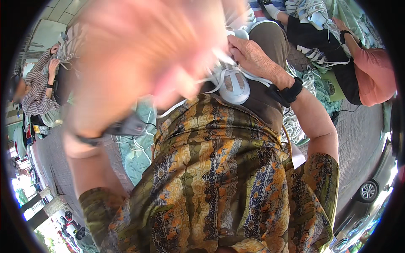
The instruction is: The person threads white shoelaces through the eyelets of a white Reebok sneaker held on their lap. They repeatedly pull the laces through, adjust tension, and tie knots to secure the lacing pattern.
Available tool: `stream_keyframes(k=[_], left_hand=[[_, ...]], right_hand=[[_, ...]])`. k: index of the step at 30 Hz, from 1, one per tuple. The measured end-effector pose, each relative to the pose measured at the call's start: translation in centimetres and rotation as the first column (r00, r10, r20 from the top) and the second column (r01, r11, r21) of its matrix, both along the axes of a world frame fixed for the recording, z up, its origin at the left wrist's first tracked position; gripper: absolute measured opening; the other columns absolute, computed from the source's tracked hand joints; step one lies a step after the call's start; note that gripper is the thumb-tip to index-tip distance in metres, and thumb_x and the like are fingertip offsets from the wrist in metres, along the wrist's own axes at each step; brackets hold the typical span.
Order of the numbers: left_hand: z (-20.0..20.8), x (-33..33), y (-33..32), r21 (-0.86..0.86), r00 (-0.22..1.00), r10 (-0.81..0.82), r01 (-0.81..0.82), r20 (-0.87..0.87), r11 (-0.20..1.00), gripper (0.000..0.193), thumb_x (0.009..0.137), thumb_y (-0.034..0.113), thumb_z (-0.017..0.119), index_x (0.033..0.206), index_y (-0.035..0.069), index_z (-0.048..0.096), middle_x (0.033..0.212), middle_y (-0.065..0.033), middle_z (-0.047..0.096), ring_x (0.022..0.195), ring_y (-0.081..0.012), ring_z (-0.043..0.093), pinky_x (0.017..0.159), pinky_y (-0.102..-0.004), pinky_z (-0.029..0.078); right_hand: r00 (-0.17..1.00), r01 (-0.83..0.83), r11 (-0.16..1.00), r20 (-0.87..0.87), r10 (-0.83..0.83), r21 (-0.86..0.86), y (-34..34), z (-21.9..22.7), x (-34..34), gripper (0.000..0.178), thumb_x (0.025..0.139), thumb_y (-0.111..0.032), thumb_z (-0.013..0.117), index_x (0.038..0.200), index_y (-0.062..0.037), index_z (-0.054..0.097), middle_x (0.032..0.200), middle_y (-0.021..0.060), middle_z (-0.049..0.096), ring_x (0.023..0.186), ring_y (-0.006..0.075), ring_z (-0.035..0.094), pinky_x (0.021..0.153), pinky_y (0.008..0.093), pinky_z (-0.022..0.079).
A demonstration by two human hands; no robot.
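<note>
A white and grey sneaker (pixel 234 87) lies on my lap, its rounded toe towards me. My right hand (pixel 253 55) is closed on the sneaker around its laced part; the fingertips are partly hidden. A white shoelace (pixel 258 79) trails from beneath this hand towards the wrist. Raised close in front of the camera, my left hand (pixel 156 50) fills the upper left, and motion smears its fingers. Its hold cannot be made out. Another stretch of white lace (pixel 174 108) slants below it. The left hand hides part of the sneaker and lap.
Green sheeting (pixel 131 158) lies left of my legs. White laces (pixel 294 126) are heaped at my right. A person in a pink top (pixel 377 80) sits right, beside piled white shoes (pixel 314 12); another in stripes (pixel 38 90) handles laces at left. A car (pixel 365 198) stands behind at right.
</note>
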State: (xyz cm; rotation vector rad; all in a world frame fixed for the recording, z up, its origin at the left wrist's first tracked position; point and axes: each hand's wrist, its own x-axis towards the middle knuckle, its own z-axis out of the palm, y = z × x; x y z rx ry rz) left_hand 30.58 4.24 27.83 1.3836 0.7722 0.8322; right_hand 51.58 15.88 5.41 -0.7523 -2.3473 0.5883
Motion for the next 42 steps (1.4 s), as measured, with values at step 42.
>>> stream_keyframes(k=[42], left_hand=[[-0.5,-15.9,11.5,0.795,0.273,0.846,-0.300,-0.459,0.528,0.024,0.096,0.017,0.056,0.114,0.002,0.060,0.083,-0.0084,0.063,0.065,-0.0117,0.053,0.061,-0.0269,0.045]], right_hand=[[0.888,0.397,0.856,0.099,-0.450,0.332,-5.8,0.1,5.4,0.013,0.077,-0.002,0.061,0.086,-0.0073,0.054,0.080,0.0114,0.060,0.069,0.0318,0.061,0.058,0.0411,0.050]])
